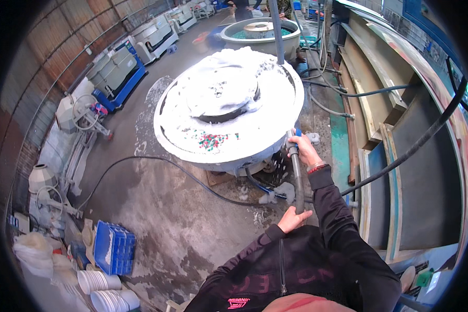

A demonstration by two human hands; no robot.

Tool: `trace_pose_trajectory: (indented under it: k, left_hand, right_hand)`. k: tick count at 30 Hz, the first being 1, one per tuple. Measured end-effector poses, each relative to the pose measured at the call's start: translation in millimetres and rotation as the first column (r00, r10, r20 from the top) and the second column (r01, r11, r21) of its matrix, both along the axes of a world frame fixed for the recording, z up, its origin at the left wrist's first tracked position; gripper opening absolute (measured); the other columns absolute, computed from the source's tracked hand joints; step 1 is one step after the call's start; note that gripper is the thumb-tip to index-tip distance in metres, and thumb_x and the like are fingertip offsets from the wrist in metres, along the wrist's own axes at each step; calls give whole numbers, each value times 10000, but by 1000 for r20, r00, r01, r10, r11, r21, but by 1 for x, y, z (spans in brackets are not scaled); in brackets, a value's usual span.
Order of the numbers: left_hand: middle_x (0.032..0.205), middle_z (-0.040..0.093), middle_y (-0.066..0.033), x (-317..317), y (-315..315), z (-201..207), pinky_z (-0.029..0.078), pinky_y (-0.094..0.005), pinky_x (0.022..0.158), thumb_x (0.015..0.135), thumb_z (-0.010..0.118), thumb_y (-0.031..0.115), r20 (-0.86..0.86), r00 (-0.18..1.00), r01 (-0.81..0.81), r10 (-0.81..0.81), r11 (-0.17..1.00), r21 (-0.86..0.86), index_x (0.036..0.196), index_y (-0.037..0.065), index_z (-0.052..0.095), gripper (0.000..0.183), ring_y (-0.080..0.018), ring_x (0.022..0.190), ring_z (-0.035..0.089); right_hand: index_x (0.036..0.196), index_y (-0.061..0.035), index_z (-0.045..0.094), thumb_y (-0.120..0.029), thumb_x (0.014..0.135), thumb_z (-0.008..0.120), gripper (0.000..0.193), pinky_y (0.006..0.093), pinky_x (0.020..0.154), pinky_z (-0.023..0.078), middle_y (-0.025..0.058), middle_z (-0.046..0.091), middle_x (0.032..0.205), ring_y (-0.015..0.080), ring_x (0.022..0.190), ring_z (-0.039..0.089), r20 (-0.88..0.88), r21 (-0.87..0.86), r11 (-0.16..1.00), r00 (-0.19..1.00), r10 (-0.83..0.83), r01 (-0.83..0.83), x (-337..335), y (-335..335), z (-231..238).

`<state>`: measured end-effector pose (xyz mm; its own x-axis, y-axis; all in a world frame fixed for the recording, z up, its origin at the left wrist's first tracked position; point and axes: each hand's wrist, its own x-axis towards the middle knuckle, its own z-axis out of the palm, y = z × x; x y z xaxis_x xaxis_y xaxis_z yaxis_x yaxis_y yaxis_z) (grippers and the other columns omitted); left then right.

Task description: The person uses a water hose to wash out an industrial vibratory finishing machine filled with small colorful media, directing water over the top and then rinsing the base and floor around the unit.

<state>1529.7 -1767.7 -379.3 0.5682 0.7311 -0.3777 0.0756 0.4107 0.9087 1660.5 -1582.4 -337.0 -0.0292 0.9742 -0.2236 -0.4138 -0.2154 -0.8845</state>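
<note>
A round white tub (166,142) stands in front of me, heaped with white foam (221,88). Small red and green pieces (211,141) show through the foam near its front. At the tub's right front rim, my right hand (306,149) is closed around a metal fitting with a blue valve lever (298,132). A thick grey hose (298,179) runs down from that fitting toward my body. Lower down, my left hand (295,219) is closed around this hose, its fingers partly hidden.
Behind stands a second round tub (291,41) with green contents. A black cable (192,182) crosses the wet floor; dark hoses (416,153) hang at right beside tall panels (421,177). A blue crate (120,247) and white buckets (96,281) sit at lower left. People stand far back.
</note>
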Motion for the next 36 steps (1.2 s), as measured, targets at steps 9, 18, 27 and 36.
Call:
trace_pose_trajectory:
  k: [9, 18, 27, 36]
  left_hand:
    - [561, 536, -52, 3, -18, -20, 394, -256, 487, 741, 681, 324, -18, 999, 42, -43, 997, -67, 640, -25, 528, 394, -99, 504, 500]
    - [539, 511, -21, 14, 6, -20, 362, -257, 463, 774, 644, 215, -21, 991, -135, 134, 990, -37, 639, 23, 528, 263, -101, 476, 470]
    - [518, 506, -3, 15, 36, -6, 344, -252, 454, 763, 635, 150, 53, 914, -405, 402, 913, 47, 601, 27, 562, 216, -84, 452, 450]
    - [479, 467, 6, 33, 47, -11, 323, -254, 437, 773, 631, 210, 54, 878, -474, 476, 879, -50, 576, 44, 535, 274, -91, 423, 438]
  right_hand:
    - [1294, -52, 328, -113, 741, 557, 601, 338, 405, 484, 58, 506, 762, 168, 556, 528, 36, -102, 991, 995, -88, 91, 5, -24, -10]
    - [1299, -63, 344, -106, 738, 556, 602, 315, 385, 457, 73, 487, 776, 169, 530, 505, 36, -90, 996, 999, -17, 20, -11, 11, -1]
    - [1110, -24, 463, -130, 718, 566, 420, 315, 384, 457, 41, 467, 737, 151, 535, 477, 106, 42, 986, 982, 155, -160, -54, 62, 13]
    - [906, -38, 466, -141, 719, 556, 232, 330, 377, 461, 54, 454, 714, 167, 522, 470, 146, -110, 954, 945, 294, -279, -47, 87, -14]
